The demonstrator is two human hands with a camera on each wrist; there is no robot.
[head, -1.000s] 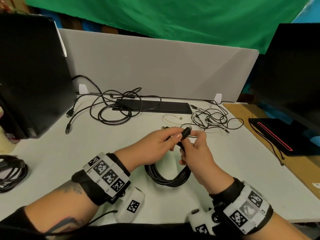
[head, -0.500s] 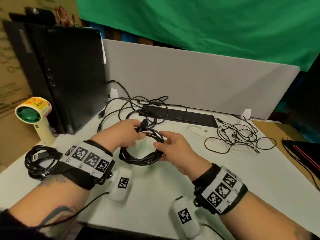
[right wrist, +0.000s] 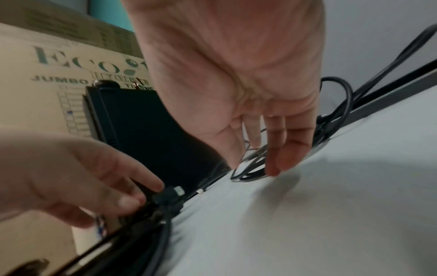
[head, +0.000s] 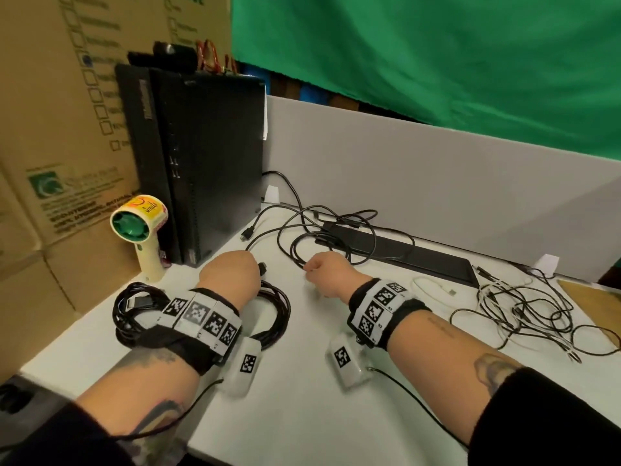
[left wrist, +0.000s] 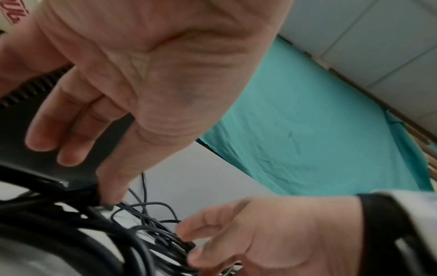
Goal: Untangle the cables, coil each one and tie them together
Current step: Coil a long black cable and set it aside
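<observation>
A person's left hand (head: 232, 270) grips a coiled black cable (head: 274, 314) lying on the white worktop (head: 302, 398) beside a second coil (head: 134, 307), while the right hand (head: 327, 272), fingers (right wrist: 279, 158) relaxed, reaches into loose black cables (head: 322, 237).

**Clearance and obstructions**

Bare table (head: 302, 398) lies open near the front edge. A loose black cable tangle (head: 322, 237) blocks the rear; a thin cable heap (head: 524, 311) the right; a computer tower (head: 201, 156) and handheld fan (head: 141, 230) the left.

You see black cables (head: 322, 237) on a white table (head: 302, 398), a green cloth (head: 437, 55), and black-and-white checked wristbands (head: 201, 317).
</observation>
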